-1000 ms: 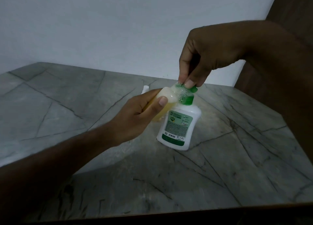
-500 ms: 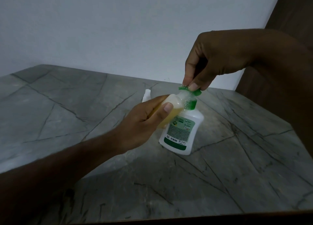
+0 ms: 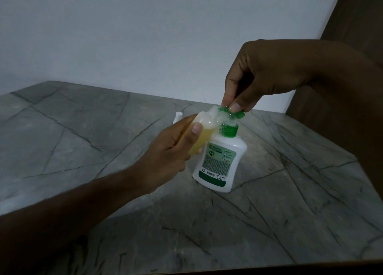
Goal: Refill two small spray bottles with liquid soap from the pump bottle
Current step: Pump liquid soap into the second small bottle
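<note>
While the left hand (image 3: 176,148) reaches in from the lower left, its fingers and thumb curl round a small spray bottle (image 3: 200,133) of yellowish liquid, tilted so its open mouth meets the green pump head (image 3: 232,114). From the upper right the right hand (image 3: 267,75) comes down, wrist bent, fingertips pinching that pump head. Foam covers the nozzle. Beneath it, the white pump bottle (image 3: 220,164) stands on the grey marble table (image 3: 83,133). Behind the left hand a white object (image 3: 177,117) shows, partly hidden.
</note>
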